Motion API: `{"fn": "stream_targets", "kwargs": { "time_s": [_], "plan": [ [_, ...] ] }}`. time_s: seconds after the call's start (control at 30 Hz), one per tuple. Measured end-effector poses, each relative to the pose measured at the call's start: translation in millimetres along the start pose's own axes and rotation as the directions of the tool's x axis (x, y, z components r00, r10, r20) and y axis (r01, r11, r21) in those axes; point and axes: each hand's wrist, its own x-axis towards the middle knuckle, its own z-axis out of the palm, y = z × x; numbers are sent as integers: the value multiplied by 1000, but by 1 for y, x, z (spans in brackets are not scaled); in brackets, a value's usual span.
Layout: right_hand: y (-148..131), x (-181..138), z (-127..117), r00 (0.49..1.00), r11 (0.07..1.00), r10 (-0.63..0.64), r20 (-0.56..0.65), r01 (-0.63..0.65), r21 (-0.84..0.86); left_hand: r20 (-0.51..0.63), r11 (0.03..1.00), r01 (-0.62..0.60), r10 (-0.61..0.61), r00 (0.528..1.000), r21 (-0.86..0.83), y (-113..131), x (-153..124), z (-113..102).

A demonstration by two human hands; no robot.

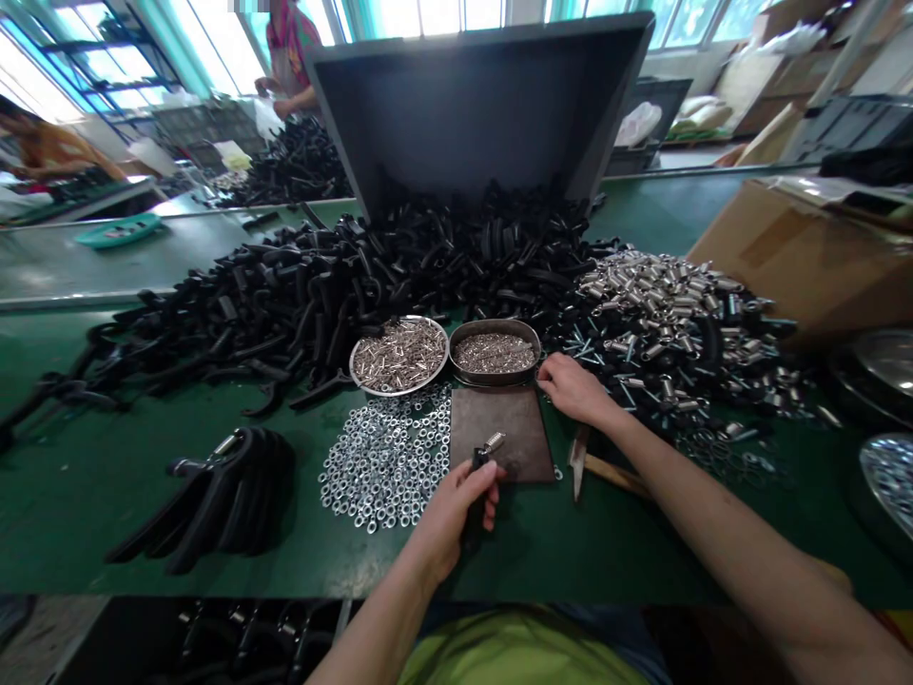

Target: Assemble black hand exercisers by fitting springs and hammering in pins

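Note:
My left hand (456,509) is closed round a black plastic handle (476,466) with a small metal spring (493,442) at its top end, held over a dark flat plate (524,423). My right hand (574,388) reaches forward, its fingers curled at the edge of a pile of blue-tipped screws (595,347) beside a round dish of small metal parts (494,352). What the right fingers pinch is too small to make out. A second dish of metal pins (399,355) and a spread of loose washers (389,457) lie to the left of the plate.
A large heap of black handles (320,285) spills from a tipped grey bin (477,105). Metal springs (663,285) are piled at right by a cardboard box (806,247). A hammer (599,466) lies under my right forearm. Stacked assembled handles (228,495) sit at left. Other people work at the back left.

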Motion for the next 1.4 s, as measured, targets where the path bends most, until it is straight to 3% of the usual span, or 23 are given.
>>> {"fn": "stream_targets", "kwargs": {
  "time_s": [0.1,0.2,0.27,0.4,0.47,0.57,0.67,0.73,0.83,0.93,1.03,1.17,1.3,1.4],
  "plan": [
    [-18,-22,-1,999,983,-34,-15,36,179,35,982,98,-94,995,-159,0,7,3],
    [-48,-55,4,996,858,-80,32,53,511,112,934,221,-197,974,-282,3,14,11],
    [-67,-73,9,994,829,-86,69,33,558,150,921,239,-201,968,-306,3,16,17],
    [-86,-88,18,996,939,-58,65,32,342,135,947,198,-168,977,-252,0,15,27],
    [-88,-90,20,997,961,-50,61,31,276,75,979,114,-103,992,-166,-3,12,28],
    [-88,-92,18,995,949,-68,73,42,312,-14,1000,2,-2,1000,29,-7,7,25],
    [-77,-86,10,965,916,-177,192,91,391,23,993,10,-13,1000,118,-7,2,19],
    [-62,-70,1,961,965,-160,226,105,239,97,995,55,-63,993,81,-6,-1,16],
    [-33,-33,-12,998,993,35,49,-29,-119,117,995,97,-93,989,-25,-5,-2,12],
    [-10,4,-15,986,947,155,-59,-165,-276,48,984,85,-79,996,-156,-6,4,10],
    [0,28,-11,979,907,201,-34,-199,-371,29,936,135,-133,991,-326,-4,11,10],
    [1,35,-14,978,893,210,-2,-193,-407,-14,853,165,-197,980,-495,5,17,8],
    [-8,16,-31,990,926,144,-17,-140,-350,22,777,139,-160,987,-614,10,19,4],
    [-25,-16,-39,999,992,41,25,-37,-124,53,733,122,-117,992,-669,10,19,3]
  ]
}}
